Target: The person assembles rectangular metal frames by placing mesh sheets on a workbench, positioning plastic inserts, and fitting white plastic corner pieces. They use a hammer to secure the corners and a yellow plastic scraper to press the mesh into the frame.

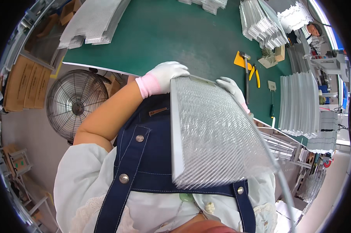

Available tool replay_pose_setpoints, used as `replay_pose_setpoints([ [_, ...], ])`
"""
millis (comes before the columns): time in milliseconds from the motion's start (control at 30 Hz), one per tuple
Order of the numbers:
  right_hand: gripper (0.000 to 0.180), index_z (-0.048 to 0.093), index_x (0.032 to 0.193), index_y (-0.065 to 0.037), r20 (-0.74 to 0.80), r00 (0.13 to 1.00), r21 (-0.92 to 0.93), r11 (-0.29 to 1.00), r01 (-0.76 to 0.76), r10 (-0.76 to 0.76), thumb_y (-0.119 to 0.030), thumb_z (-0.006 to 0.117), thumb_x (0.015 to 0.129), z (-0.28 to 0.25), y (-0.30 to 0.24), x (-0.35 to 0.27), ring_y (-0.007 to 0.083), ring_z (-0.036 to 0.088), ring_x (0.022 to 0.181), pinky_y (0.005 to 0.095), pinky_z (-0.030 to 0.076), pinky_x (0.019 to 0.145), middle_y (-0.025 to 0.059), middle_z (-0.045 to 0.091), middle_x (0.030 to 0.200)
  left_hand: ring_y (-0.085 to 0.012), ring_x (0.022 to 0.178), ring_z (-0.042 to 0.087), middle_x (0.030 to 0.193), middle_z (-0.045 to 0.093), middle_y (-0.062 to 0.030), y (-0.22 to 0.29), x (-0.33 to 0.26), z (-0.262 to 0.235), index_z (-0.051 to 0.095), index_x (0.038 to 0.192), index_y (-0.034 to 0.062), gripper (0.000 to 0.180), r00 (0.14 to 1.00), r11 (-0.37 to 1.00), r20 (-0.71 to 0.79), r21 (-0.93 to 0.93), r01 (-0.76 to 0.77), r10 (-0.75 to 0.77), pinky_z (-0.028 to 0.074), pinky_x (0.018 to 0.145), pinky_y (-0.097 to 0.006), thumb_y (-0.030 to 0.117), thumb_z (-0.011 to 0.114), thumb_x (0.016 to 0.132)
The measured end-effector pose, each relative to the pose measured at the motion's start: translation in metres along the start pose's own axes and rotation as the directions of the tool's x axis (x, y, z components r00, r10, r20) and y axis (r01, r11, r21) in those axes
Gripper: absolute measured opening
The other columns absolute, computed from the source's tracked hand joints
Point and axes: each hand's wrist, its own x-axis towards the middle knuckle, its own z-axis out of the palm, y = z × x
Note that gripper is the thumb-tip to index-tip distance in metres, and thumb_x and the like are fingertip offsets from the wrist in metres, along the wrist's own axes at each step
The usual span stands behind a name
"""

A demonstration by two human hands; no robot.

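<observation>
Framed silver mesh panel point(222, 132) in front of chest, between both hands; long axis looks to run from the hands back to the chest, far end pointing at green table point(164, 35). Left hand point(169, 73) clamped on its far left corner, right hand point(233, 89) on far right. Hammer point(246, 73), pliers point(257, 76) just right of right hand; fan point(77, 91) left of left hand.

"What colours do we wear?"
"Our left hand point(169, 74) and right hand point(232, 88) are white-gloved with pink cuffs point(148, 85); our bib point(154, 155) is navy, pale-stitched."
"And our panel point(218, 134)?"
"Silvery, finely meshed, whitish grey along its edge. We see a dark green tabletop point(191, 42) and yellow-handled pliers point(257, 79), too."
</observation>
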Motion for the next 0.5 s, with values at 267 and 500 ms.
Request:
replay_pose_setpoints([
  [267, 0.031, 0.068, 0.116, -0.01, 0.123, 0.978, -0.125, 0.975, 0.184, -0.168, -0.008, 0.062, 0.086, -0.01, -0.001, 0.007, 0.0336, 0.059, 0.115, 0.0363, 0.046, 0.1, 0.0179, 0.062, 0.12, -0.0309, 0.11, 0.06, 0.115, 0.066, -0.0129, -0.005, -0.002, 0.001, 0.066, 0.111, 0.006, 0.033, 0.994, 0.987, 0.1, 0.159, 0.029, -0.045, 0.047, 0.098, -0.041, 0.02, 0.066, 0.082],
  [500, 0.034, 0.069, 0.11, 0.0, -0.035, 0.985, 0.29, 0.944, -0.154, 0.171, -0.007, 0.081, 0.078, 0.001, 0.035, 0.022, 0.0191, 0.066, 0.097, 0.0327, 0.053, 0.088, 0.0088, 0.071, 0.107, -0.0358, 0.094, 0.065, 0.096, 0.071, -0.0148, -0.021, 0.026, -0.013, 0.073, 0.095, 0.0083, 0.025, 0.924, 0.923, -0.001, -0.041, 0.382, -0.382, 0.051, 0.085, -0.043, 0.025, 0.071, 0.076],
])
